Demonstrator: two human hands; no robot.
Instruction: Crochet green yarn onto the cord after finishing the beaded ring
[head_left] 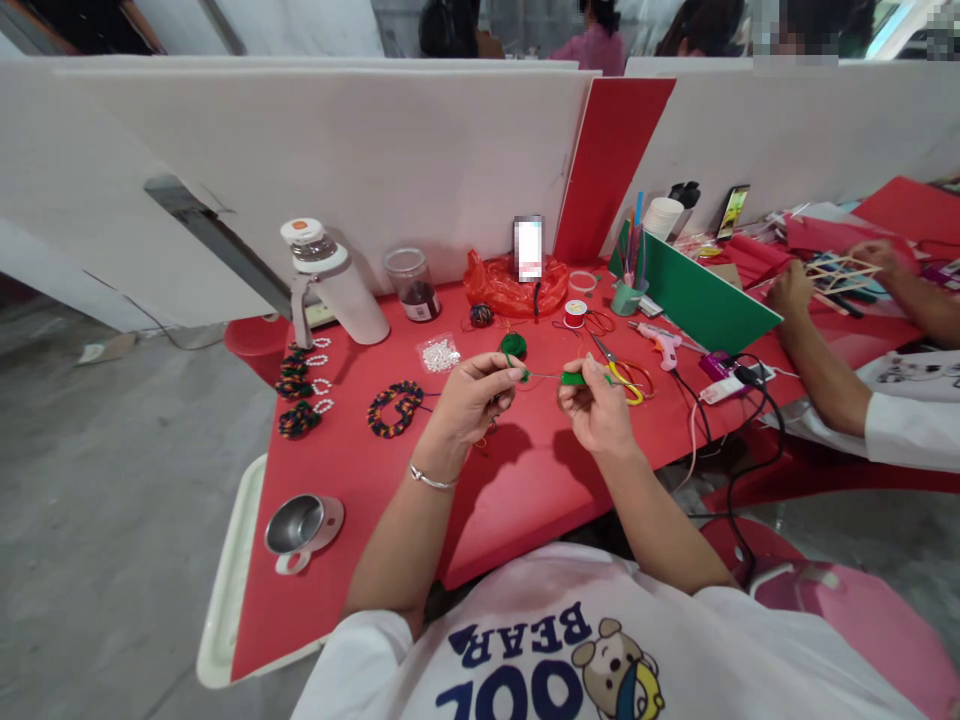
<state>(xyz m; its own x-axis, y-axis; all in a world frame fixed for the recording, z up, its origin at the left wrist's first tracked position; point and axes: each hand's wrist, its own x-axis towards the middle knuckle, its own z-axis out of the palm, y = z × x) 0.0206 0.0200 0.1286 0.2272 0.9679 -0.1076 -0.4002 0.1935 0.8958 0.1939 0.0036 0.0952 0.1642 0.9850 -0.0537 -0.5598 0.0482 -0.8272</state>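
Note:
My left hand [480,395] pinches green yarn [525,376] between thumb and fingers, with a strand running up over the index finger. In my right hand [600,408] is a crochet hook [573,379] with a green handle, its thin metal shaft pointing left to the yarn. Both hands are above the red table, a short gap apart. Just behind them lies a green yarn ball [514,345]. To the left of my left hand are a multicoloured crocheted loop [394,408] and a packet of white beads [439,353]. Scissors [631,378] with yellow and orange handles lie beyond my right hand.
A mug [304,530], a white bottle [341,295] and a jar [414,290] stand left. A phone [529,248] leans at the back. Right are a glue gun [660,343], cables and a green board [697,290]. A co-worker's hands [791,290] hold a stick frame [844,270].

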